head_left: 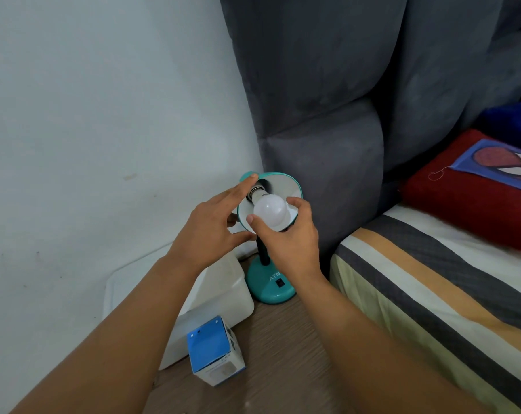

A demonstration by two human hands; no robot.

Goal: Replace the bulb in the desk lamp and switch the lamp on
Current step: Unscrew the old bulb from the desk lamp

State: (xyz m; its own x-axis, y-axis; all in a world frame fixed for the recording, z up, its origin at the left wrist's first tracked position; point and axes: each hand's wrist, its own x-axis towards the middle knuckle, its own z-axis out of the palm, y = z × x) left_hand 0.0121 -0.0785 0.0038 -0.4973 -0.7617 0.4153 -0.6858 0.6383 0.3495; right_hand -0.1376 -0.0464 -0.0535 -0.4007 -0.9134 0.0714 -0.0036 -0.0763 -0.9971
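Bulb (269, 211): white, frosted, round; sits in the mouth of the lamp shade, its metal base at the socket; whether it is fully screwed in cannot be told; unlit.
Lamp shade (286, 186): teal outside, white inside; tilted up toward the camera.
Right hand (292, 237): thumb tip on the lower left of the bulb, forefinger curled over its right side; fingers narrow, gripping the bulb.
Left hand (214, 225): fingers spread wide along the left rim of the shade; forefinger reaches to the top of the rim, thumb lies below the shade near the neck; steadies the shade.
Lamp neck (262, 253): black, short; partly hidden behind the right hand.
Lamp base (271, 286): teal, round; black rocker switch (279, 282) on top; stands on the wooden surface (283, 354), close to the bed.
White plastic container (220, 297): just left of the base; lid on.
Bulb box (215, 351): blue and white; upright on the wood, touching the container's front corner.
Bed (432, 294): striped sheet; right of the lamp.
Red pillow (468, 186): on the bed.
Grey headboard (328, 100): padded; behind the lamp.
White wall (103, 115): left.
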